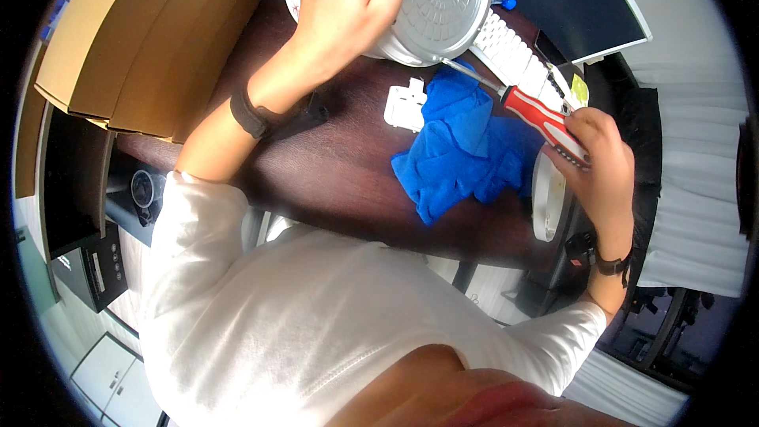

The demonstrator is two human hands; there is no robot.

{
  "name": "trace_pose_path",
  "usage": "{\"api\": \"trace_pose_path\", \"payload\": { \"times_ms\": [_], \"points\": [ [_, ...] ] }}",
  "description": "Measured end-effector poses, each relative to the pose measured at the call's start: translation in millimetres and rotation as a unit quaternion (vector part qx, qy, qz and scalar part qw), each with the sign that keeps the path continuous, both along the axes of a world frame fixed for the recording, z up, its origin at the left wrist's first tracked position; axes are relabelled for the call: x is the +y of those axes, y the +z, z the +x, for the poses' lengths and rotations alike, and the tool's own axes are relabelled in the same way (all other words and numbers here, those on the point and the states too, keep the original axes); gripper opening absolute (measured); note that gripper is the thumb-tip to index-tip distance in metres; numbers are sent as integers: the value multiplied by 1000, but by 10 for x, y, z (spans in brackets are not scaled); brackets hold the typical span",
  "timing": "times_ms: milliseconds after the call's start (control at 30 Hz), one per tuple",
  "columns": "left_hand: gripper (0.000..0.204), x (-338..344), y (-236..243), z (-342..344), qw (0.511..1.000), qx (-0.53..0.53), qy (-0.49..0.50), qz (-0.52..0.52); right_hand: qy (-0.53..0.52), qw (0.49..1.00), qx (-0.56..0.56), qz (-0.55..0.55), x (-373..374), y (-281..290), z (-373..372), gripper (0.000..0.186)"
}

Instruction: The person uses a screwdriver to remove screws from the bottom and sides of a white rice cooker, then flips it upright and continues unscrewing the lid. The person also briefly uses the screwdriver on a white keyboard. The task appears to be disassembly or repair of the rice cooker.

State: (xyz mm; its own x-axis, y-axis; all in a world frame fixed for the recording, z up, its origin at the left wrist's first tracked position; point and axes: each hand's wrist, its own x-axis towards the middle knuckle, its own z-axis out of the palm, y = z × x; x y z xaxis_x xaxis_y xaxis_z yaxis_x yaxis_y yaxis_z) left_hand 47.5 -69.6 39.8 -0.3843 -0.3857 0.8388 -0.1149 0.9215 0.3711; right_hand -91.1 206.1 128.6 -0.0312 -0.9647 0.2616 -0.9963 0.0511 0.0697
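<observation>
A round white appliance with a grey patterned base [444,1] is tipped on the desk, its base turned toward me. My left hand [340,4] holds it by its side, with the fingertips cut off by the upper edge. In my right hand [598,150] is a screwdriver [534,111] with a red and white handle, gripped near the handle's end. Its metal shaft points up and left, and the tip meets the rim of the base. Below the shaft lies a crumpled blue cloth [466,146]. Beside the cloth is a white plug adapter [405,106].
A white keyboard [514,51] and a monitor [581,0] stand at the far right. Near my right wrist is a white round lid or dish [545,198]. Large cardboard boxes [150,39] rise at the left of the dark wooden desk [340,166]. A bottle with a blue cap [507,1] is behind the appliance.
</observation>
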Motion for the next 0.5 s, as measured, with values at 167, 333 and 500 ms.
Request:
{"api": "trace_pose_path", "payload": {
  "times_ms": [167, 333, 500],
  "points": [
    [51, 6, -10, -1, 1000, 6, -6, -7, 29, 1000, -3, 1, -112, 48, -27, 30],
    [51, 16, -20, -26, 1000, 19, -20, -10, -270, 783, -553, 91, -62, -76, -285, 23],
    [50, -81, -7, -30, 998, 40, -48, 20, -308, 605, -727, 104, 18, -230, -285, 25]
  ]
}}
